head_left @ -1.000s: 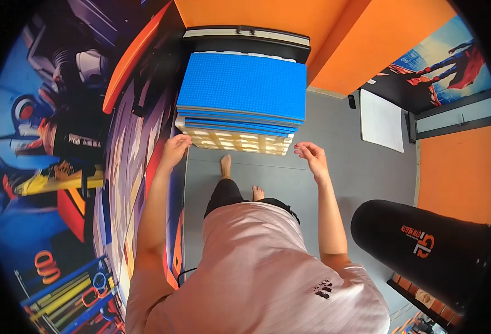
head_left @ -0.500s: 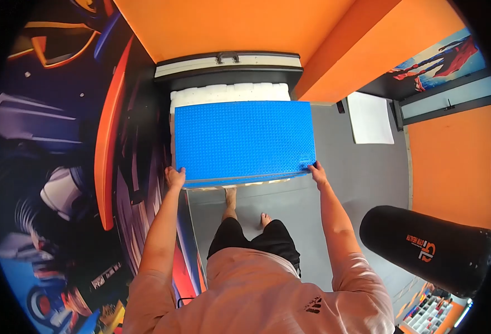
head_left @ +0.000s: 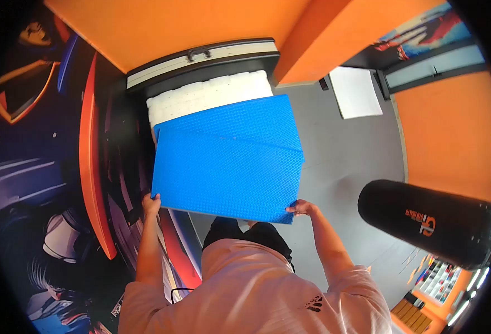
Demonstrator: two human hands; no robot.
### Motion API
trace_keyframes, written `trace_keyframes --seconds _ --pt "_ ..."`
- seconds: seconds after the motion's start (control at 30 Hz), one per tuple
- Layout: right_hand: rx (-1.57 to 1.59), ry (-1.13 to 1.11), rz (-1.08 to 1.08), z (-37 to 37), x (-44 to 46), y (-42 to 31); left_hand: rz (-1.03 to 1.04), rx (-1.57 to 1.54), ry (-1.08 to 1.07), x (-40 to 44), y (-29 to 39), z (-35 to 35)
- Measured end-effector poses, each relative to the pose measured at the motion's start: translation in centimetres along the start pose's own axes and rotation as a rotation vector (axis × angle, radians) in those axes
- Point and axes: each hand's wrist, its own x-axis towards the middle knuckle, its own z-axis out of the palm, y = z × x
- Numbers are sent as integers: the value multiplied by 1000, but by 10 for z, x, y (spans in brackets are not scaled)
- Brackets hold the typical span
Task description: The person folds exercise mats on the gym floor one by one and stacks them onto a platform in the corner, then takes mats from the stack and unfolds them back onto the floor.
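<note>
A blue textured foam mat (head_left: 223, 175) is held in front of my body by its two near corners. My left hand (head_left: 152, 204) grips the near left corner, thumb on top. At the near right corner, my right hand (head_left: 302, 208) is closed on the edge. Beneath it and farther back lies a second blue mat (head_left: 262, 119), partly covered by the held one. The second mat rests over a white tufted pad (head_left: 212, 96) that shows along its far side. The undersides of both mats are hidden.
To my right is a black punching bag (head_left: 423, 220). A white sheet-like panel (head_left: 355, 93) lies on the grey floor (head_left: 334, 145) near the orange pillar (head_left: 306, 44). A mural wall (head_left: 28, 167) stands close on my left.
The top blue mat has come toward my body and slid off the one below, which now shows behind it. Both hands have moved nearer to me with it, and my view has turned slightly.
</note>
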Motion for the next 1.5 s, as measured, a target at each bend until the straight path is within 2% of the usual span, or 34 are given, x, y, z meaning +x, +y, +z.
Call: trace_keyframes --seconds 0.07,0.1,0.13,0.17,0.23,0.27,0.37,0.4,0.5,0.57,0.63,0.7,0.73,0.87,0.97,1.0,1.03,1.13,1.23,1.27,1.33,1.4,1.43,1.47,1.5 --pt "97 17 -199 31 -21 11 -15 33 -50 4 -14 -5" --pt "146 37 -302 44 -28 22 59 -74 -10 0 -7 -9" --pt "176 99 -473 57 -25 36 135 -188 27 -7 3 -16" --pt "157 187 -556 68 -31 47 211 -310 63 -12 16 -19" --pt "90 370 -713 81 -58 54 280 -404 -57 -12 29 -20" --pt "-124 488 -608 83 -80 53 311 -451 -114 -11 37 -17" --pt "-159 740 -663 87 -108 93 145 -373 -410 -27 80 -25" --pt "-176 828 -648 87 -135 100 159 -277 -444 -13 76 -7" --pt "11 1046 -759 93 -184 154 412 -557 -384 -80 168 11" --pt "147 1210 -757 105 -225 190 421 -607 -521 -120 237 18" --pt "241 1422 -689 127 -258 234 335 -640 -816 -110 269 58" --pt "293 1679 -553 155 -278 277 215 -514 -819 -124 319 109" --pt "304 1770 -693 173 -292 293 265 -563 -905 -144 345 134" --pt "788 2036 -384 275 -331 335 368 -606 -1304 -234 462 248" --pt "1121 2076 -202 364 -289 374 453 -499 -1564 -347 528 330" --pt "1175 2143 -137 391 -286 379 515 -347 -1578 -383 543 355" --pt "1226 2209 -68 415 -286 379 599 -209 -1555 -423 554 379" --pt "1660 2238 44 472 -278 381 841 -47 -1726 -578 567 409" --pt "1991 2505 119 499 -279 401 1071 253 -1844 -711 565 436" --pt "1959 2497 366 512 -270 419 1151 347 -1852 -755 562 439" --pt "1923 2449 633 522 -290 453 1326 438 -1884 -842 547 454" --pt "1829 2459 744 524 -312 482 1521 472 -1921 -902 533 473" --pt "1771 2475 796 523 -320 499 1779 409 -1915 -930 527 485" --pt "1712 2474 856 527 -328 510 1845 439 -1903 -965 521 473" --pt "1784 2397 919 526 -348 512 1901 466 -1895 -998 515 458"
